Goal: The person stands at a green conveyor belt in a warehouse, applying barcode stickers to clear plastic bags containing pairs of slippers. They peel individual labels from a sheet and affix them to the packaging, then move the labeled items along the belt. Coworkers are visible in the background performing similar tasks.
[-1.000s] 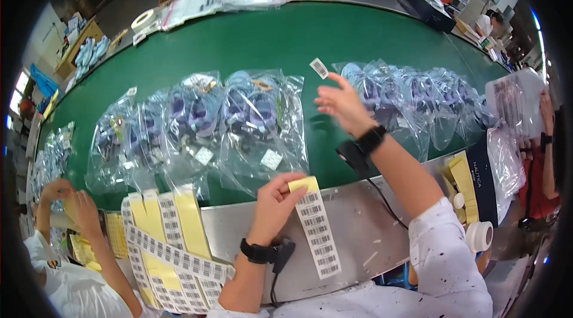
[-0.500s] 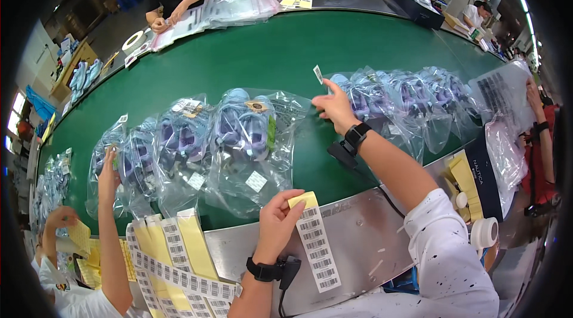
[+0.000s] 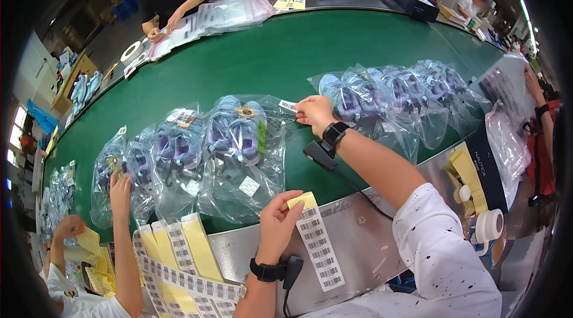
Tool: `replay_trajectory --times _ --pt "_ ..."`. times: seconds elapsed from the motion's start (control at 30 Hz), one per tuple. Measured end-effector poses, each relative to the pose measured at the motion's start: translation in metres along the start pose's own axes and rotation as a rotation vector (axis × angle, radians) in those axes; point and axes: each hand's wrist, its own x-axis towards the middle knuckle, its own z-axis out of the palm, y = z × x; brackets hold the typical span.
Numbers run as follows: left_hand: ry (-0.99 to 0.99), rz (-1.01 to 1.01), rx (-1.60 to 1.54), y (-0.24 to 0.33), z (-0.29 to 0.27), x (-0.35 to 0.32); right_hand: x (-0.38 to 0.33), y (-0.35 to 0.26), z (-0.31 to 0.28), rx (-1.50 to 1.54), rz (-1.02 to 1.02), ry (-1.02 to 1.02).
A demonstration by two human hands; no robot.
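Observation:
My left hand (image 3: 279, 222) pinches the top of a strip of barcode stickers (image 3: 317, 246) at the metal edge of the table. Between the fingertips of my right hand (image 3: 316, 114) is a single white barcode sticker (image 3: 287, 105). That sticker is at the upper right corner of a clear plastic bag (image 3: 274, 169); whether it touches the film I cannot tell. Inside the bag lies a pair of light blue and purple shoes (image 3: 236, 130) with a green tag. More bagged shoes (image 3: 178, 133) lie to its left, and another row of bagged shoes (image 3: 388, 88) to the right.
Sheets of barcode stickers (image 3: 185, 270) hang over the near edge. A co-worker's hand (image 3: 121, 184) touches the bags at left. Across the green table (image 3: 239, 55), another person handles plastic bags (image 3: 233, 11). A dark box (image 3: 486, 169) and a white tape roll (image 3: 489, 225) are at right.
My right hand has moved left with the sticker, from the right-hand row to the nearer bag's corner. My left hand keeps its hold on the strip. The bagged shoes have shifted slightly in view.

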Motion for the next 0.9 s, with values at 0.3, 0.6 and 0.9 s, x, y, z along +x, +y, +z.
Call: replay_trajectory --times 0.3,0.6,0.9 --pt "0.0 0.036 -0.023 -0.003 -0.001 -0.002 -0.027 -0.039 -0.024 -0.241 -0.388 -0.214" --pt "0.009 -0.032 -0.066 0.01 0.003 -0.01 -0.036 -0.03 -0.16 -0.84 -0.647 -0.039" --pt "0.078 0.066 -0.077 0.019 0.009 -0.009 -0.059 -0.004 -0.014 -0.69 -0.8 -0.212"
